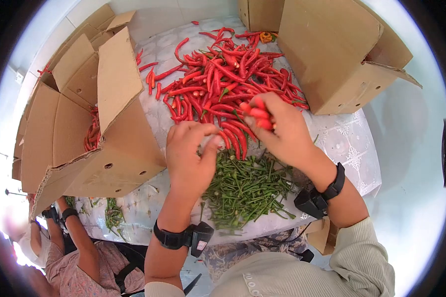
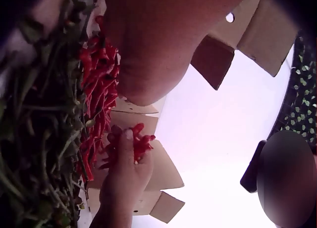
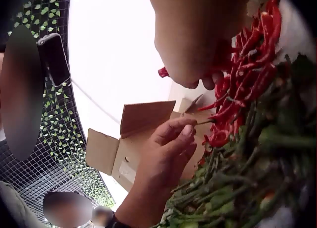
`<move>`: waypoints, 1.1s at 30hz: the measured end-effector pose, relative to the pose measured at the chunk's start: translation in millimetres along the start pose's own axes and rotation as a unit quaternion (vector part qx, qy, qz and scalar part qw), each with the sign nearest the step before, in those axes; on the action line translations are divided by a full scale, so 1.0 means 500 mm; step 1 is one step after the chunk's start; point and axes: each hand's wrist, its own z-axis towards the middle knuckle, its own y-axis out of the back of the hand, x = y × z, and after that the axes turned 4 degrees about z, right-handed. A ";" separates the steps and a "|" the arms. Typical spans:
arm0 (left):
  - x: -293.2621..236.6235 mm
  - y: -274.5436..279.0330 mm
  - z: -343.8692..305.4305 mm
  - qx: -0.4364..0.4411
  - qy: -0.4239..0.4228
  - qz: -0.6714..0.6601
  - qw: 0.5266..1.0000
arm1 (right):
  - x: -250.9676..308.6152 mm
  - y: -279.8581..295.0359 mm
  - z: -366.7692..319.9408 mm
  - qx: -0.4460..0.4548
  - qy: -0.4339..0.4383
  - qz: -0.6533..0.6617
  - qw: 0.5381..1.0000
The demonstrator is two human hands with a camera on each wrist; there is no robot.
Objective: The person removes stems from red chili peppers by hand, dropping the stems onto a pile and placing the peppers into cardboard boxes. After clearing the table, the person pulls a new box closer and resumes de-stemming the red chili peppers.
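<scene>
Red chilies lie in a large pile on the table, above a heap of green stems. The right hand grips a bunch of red chilies over the pile's near edge; the left wrist view also shows this right hand with chili ends poking out around its thumb. At the lower left of the pile is the left hand. In the right wrist view, the left hand pinches a thin green stem between thumb and finger. Whether a chili is attached to that stem is unclear.
An open cardboard box with red chilies inside stands left of the pile. Another cardboard box is at the back right. Further stems lie at the table's left front, near another person's arm.
</scene>
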 end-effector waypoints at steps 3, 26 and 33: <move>-0.028 -0.004 -0.008 0.062 0.004 0.092 0.994 | -0.020 0.003 -0.003 -0.038 -0.065 0.070 0.995; -0.024 -0.007 -0.011 0.051 -0.006 0.022 0.998 | -0.023 0.015 -0.001 0.064 0.176 -0.064 0.980; -0.036 -0.002 -0.011 0.063 0.029 -0.120 0.990 | -0.017 0.013 -0.005 0.098 0.160 -0.074 0.979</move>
